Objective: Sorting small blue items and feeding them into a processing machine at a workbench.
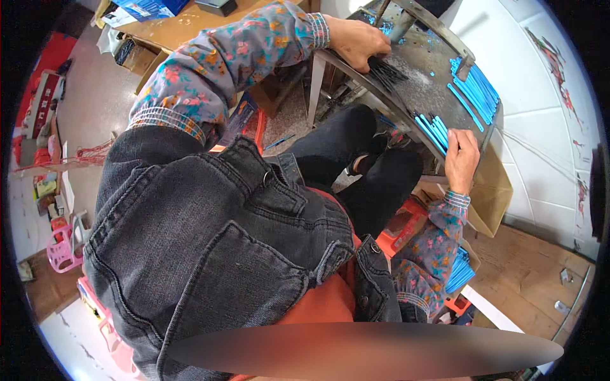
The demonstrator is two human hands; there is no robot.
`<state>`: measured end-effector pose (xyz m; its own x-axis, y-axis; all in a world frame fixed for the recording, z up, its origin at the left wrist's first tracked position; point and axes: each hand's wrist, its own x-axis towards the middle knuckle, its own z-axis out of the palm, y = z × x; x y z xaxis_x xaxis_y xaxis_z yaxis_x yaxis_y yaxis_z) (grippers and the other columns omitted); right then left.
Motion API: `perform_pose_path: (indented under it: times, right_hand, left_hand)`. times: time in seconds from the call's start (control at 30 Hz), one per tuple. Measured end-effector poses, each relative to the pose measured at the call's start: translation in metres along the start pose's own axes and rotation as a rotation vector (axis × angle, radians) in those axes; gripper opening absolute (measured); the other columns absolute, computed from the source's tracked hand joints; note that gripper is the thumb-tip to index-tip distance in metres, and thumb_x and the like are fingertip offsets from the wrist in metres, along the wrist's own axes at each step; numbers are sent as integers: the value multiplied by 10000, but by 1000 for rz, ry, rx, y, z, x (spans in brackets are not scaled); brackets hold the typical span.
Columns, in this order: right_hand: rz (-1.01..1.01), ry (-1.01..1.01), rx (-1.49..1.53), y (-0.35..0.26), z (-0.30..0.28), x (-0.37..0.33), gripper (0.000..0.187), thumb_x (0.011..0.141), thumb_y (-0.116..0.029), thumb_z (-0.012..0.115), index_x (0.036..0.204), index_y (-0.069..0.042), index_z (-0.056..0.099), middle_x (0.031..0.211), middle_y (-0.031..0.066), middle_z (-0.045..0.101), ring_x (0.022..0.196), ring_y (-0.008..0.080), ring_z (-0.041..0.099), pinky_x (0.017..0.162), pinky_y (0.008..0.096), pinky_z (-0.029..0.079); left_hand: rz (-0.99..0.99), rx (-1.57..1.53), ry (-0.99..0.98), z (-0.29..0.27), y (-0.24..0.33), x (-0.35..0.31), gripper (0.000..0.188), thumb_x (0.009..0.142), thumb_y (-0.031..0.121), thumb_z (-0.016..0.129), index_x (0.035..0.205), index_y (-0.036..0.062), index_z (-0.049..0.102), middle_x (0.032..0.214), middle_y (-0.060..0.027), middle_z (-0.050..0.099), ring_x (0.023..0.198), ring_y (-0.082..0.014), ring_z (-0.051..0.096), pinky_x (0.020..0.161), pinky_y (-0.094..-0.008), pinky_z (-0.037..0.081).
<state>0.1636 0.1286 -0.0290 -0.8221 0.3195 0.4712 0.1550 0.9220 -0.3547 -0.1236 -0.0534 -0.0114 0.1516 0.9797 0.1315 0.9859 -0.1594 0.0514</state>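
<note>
Beneath the right end of the dark worktable [422, 92], an open-topped cardboard box [497, 190] stands by the tiled wall, its contents hidden from view; lower down, next to the right sleeve, a partly hidden carton [474, 255] appears to hold stacked blue tubes [460, 274]. At upper left, a cardboard box [138, 60] contains dark material too indistinct to identify. The two hands are well apart. The left hand [359, 41] bends its fingers down onto a bundle of thin black rods [387, 75] at the near edge of the tabletop; whether it grips them cannot be told. The right hand [462, 160] lies just beside black-tipped blue tubes [433, 130], its grip likewise unclear. Beyond it, further blue tubes [480, 92] lie side by side near a metal bar [438, 28].
</note>
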Motion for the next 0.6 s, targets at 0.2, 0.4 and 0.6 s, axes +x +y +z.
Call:
perform_pose_path:
  times: [0.2, 0.4, 0.6]
  right_hand:
    - [38, 36, 29, 9, 5, -1, 129, 813, -111, 574, 800, 6, 626, 781, 133, 577, 757, 307, 549, 684, 375, 426]
    - [51, 56, 42, 22, 11, -1, 120, 803, -110, 590, 792, 6, 622, 779, 130, 578, 751, 310, 553, 672, 369, 428]
    - [89, 71, 52, 23, 12, -2, 121, 803, -116, 596, 796, 2, 622, 779, 125, 577, 752, 311, 553, 671, 373, 429]
  left_hand:
    - [-110, 66, -142, 16, 6, 18, 297, 737, 184, 569, 921, -39, 500, 908, -194, 549, 883, -365, 572, 789, -437, 469]
    - [-203, -42, 35, 24, -13, 17, 322, 788, 218, 521, 1038, 21, 475, 815, -238, 594, 809, -387, 595, 731, -462, 470]
    - [-323, -422, 120, -17, -14, 12, 481, 817, 199, 513, 1224, -3, 355, 982, -302, 554, 943, -425, 539, 804, -462, 425]
